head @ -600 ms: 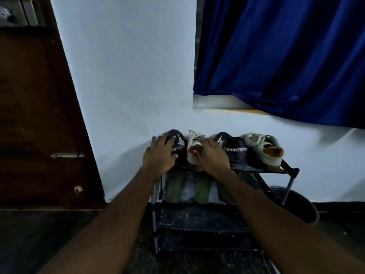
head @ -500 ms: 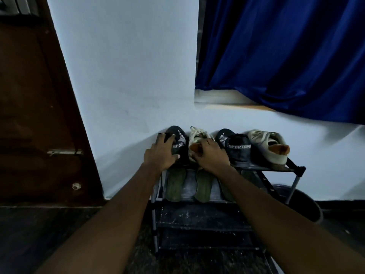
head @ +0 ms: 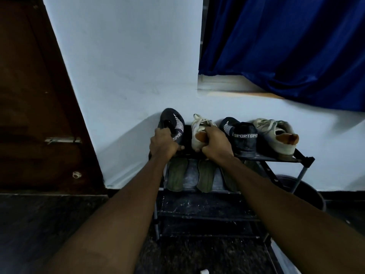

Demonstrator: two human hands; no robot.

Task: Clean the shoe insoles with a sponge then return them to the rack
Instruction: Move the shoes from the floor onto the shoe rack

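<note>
Gripping the heel of the dark sport shoe (head: 174, 121), the left hand (head: 165, 144) curls its fingers round it, while the right hand (head: 216, 144) holds the heel of the white shoe (head: 200, 126) the same way, probably to lift both off the rack (head: 276, 158) together. The green insoles (head: 174, 175) lie flat on the shelf below, just under the shoes, within easy reach for cleaning.

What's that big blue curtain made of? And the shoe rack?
The blue curtain looks like soft, slightly shiny cloth, maybe velvet: its folds catch light. The shoe rack seems thin dark metal tubing with matte, probably plastic, corner joints.
</note>
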